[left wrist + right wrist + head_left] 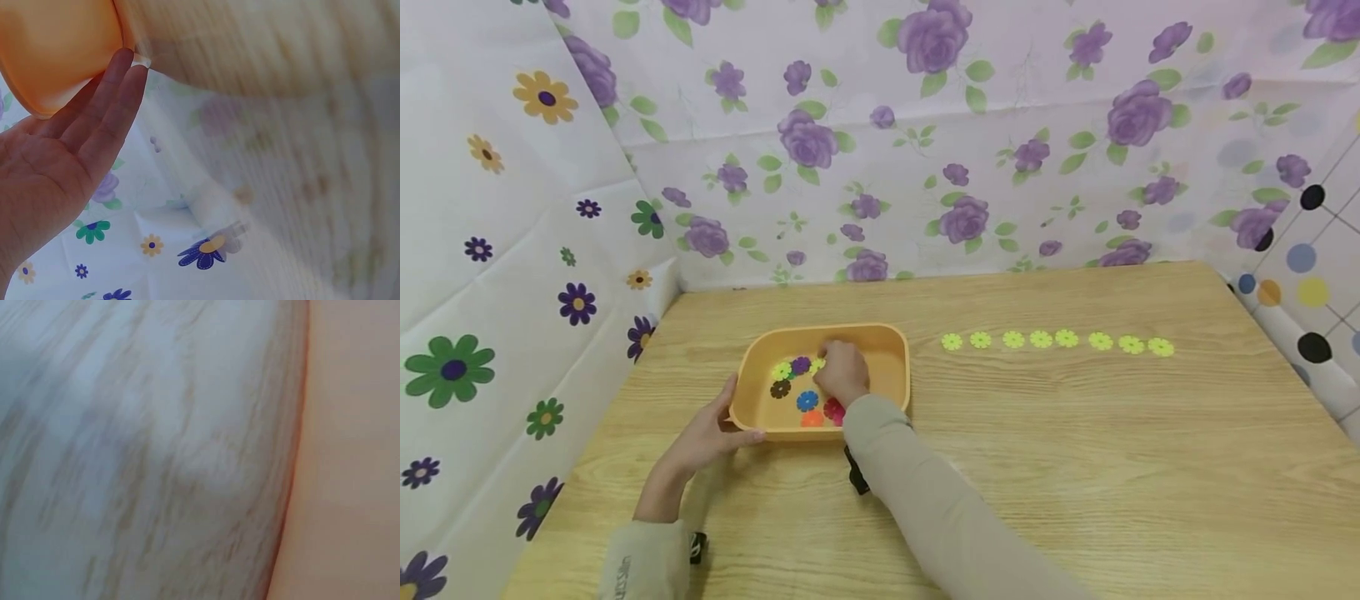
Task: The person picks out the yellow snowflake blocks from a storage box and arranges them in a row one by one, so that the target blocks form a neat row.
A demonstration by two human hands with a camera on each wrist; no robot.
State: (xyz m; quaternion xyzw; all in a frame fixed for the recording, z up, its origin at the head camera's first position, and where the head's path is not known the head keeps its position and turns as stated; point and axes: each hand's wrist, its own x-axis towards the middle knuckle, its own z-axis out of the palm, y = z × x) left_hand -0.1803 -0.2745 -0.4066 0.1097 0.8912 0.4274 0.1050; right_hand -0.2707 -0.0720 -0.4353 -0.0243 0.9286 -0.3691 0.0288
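Note:
An orange plastic basin stands on the wooden table, with flower-shaped plastic discs of several colours inside. My left hand touches its left front corner, thumb along the front rim and fingers against the side. In the left wrist view those fingers lie nearly straight on the basin's wall. My right hand reaches into the basin, fingertips and thumb right at a yellow-green flower disc; I cannot tell whether they pinch it. Beside it lie a purple disc and another yellow-green disc.
Several yellow-green discs form a row on the table, right of the basin. Brown, blue, orange and red discs lie in the basin. Flower-printed sheets hang behind and left.

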